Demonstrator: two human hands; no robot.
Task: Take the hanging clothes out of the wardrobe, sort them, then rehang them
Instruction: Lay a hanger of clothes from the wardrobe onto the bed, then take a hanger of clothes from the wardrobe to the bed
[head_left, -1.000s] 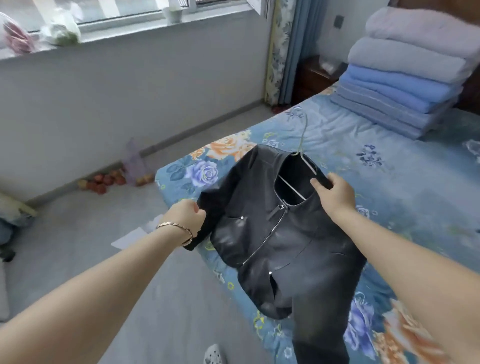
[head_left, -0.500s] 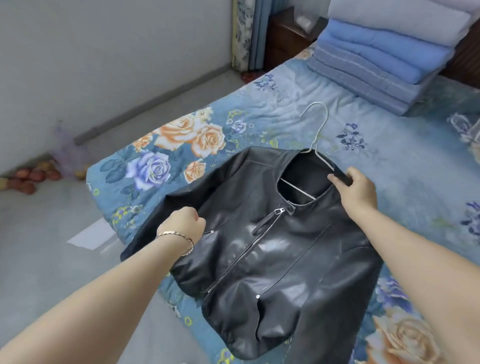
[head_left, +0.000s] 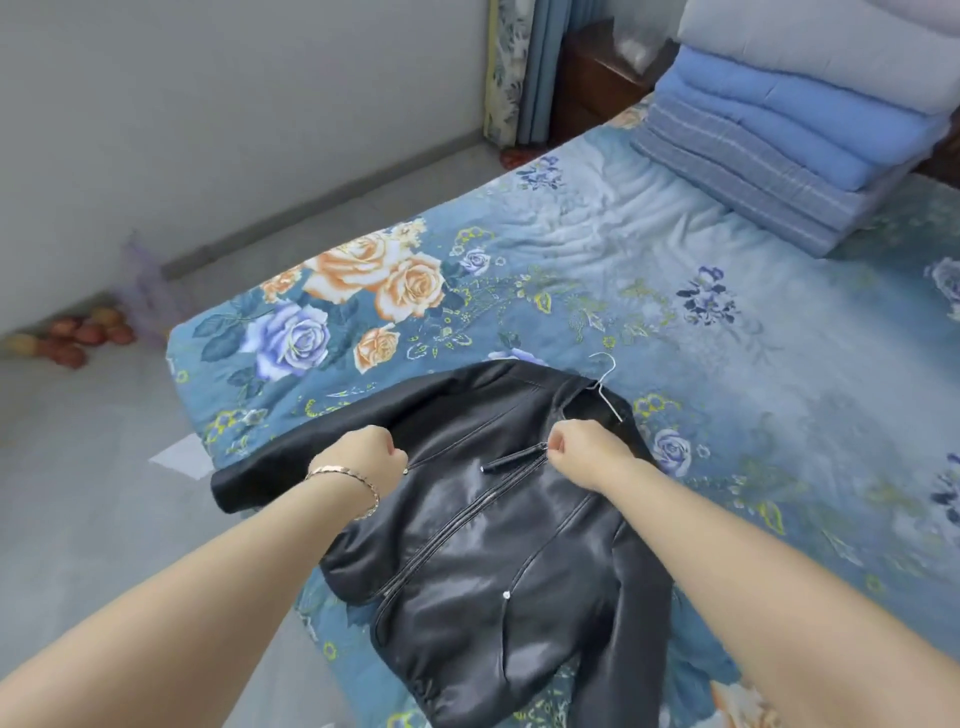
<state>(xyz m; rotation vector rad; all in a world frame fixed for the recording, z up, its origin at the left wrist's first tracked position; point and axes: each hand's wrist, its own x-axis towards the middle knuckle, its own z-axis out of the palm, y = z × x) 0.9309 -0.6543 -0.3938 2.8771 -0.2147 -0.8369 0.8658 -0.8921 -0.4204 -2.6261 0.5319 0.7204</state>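
Fingers (head_left: 558, 441) of the right hand (head_left: 587, 449) are curled closed, pinching the top of the zip at the collar of the black leather jacket (head_left: 498, 530). Those of the left hand (head_left: 371, 457) are balled into a fist on the jacket's shoulder at 9 o'clock from the right hand; whether they grip the leather I cannot tell. A gold bracelet (head_left: 345, 483) circles the left wrist. The jacket lies face up on the floral bed (head_left: 727, 364), near its corner, one sleeve hanging off the edge toward 8 o'clock. A white wire hanger (head_left: 605, 382) sits inside the collar, its hook pointing toward 12 o'clock. Folded quilts (head_left: 789, 135) are stacked at 1 o'clock, well apart from the jacket.
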